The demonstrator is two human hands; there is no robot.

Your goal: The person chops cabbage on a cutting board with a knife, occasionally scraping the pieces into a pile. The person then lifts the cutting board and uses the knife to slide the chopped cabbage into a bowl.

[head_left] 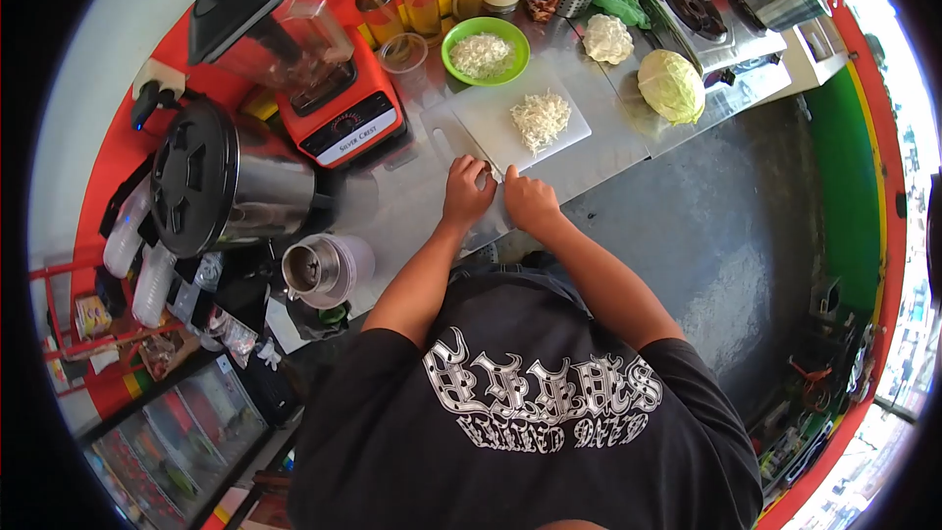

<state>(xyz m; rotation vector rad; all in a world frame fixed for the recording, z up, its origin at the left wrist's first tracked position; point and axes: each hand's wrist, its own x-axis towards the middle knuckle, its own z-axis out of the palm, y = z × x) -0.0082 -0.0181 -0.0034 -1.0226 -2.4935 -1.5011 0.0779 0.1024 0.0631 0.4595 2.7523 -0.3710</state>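
Observation:
My left hand point(469, 193) is at the near left corner of the white cutting board point(479, 103), its fingers curled; whatever they hold is hidden. Just beside it, my right hand point(531, 200) is closed around what looks like a knife point(483, 154), its thin blade slanting away over the board's left side. A small white bit shows between the two hands. Shredded cabbage point(541, 122) lies heaped on the board. Behind the board, a green bowl point(452, 67) holds more shredded cabbage point(482, 55).
A cabbage head point(671, 86) and a pale, smaller cabbage piece point(608, 39) sit to the right, near the stove point(721, 31). On the left stand a red blender point(343, 103), a large steel pot with black lid point(231, 177) and a steel cup point(312, 265). Pump bottles point(419, 0) line the back.

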